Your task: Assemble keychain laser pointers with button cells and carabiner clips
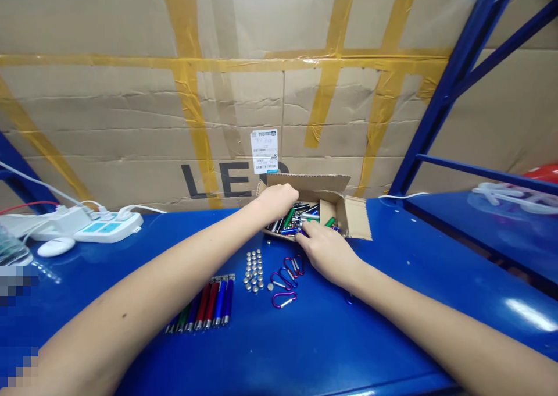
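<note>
My left hand [279,202] is curled closed over the left side of an open cardboard box [358,217]; its fingertips are hidden. My right hand [328,249] reaches over the box's front edge, with thumb and fingers pinched together among small metal tubes [289,217] in green, blue, black and silver. What the pinch holds, if anything, is too small to make out. In front of the box lie several small carabiners, among them a purple one [284,300] and a red one [294,266]. Silver button-like discs [254,271] lie in rows to their left.
A row of slim red, blue and green metal tubes with silver ends [213,303] lies partly behind my left forearm. At the left stands a white power strip [111,227] with cables, beside a white oval object [56,246]. Behind is a taped carton [235,111]; a blue metal frame [440,105] rises at right.
</note>
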Action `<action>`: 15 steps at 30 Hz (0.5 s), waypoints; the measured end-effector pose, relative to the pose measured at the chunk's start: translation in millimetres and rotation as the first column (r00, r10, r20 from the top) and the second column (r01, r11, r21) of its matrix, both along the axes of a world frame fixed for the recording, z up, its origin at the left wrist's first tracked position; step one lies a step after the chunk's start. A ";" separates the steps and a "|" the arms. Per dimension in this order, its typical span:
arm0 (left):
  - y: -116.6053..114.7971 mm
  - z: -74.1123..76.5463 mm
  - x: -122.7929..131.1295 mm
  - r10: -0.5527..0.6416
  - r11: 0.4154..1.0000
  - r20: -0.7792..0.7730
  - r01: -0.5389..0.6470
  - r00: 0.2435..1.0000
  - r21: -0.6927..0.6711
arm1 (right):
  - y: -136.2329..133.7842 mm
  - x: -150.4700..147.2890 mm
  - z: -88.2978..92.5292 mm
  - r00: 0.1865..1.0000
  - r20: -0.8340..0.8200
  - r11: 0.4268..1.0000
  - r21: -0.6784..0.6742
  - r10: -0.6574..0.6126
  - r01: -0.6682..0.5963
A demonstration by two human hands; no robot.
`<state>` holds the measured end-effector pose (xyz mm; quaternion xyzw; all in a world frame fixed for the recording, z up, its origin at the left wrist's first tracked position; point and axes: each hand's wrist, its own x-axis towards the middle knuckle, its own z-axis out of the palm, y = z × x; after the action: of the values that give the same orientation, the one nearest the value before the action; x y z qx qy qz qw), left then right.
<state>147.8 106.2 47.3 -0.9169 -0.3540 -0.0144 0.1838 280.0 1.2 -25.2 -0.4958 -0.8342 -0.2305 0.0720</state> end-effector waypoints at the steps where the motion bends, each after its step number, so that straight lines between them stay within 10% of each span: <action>1: 0.0 -0.8 0.5 -0.002 1.000 -0.008 0.002 1.000 0.006 | -0.5 -0.6 0.3 1.000 0.001 1.000 -0.003 -0.001 0.001; 15: -2.2 -5.6 15.6 -0.148 0.985 -0.037 0.151 0.988 0.081 | -3.0 -1.4 3.4 1.000 0.010 0.999 -0.044 -0.024 0.024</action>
<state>163.3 104.0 41.7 -0.9325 -0.2804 -0.0287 0.2259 278.6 -1.8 -21.8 -0.5063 -0.8334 -0.2150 0.0544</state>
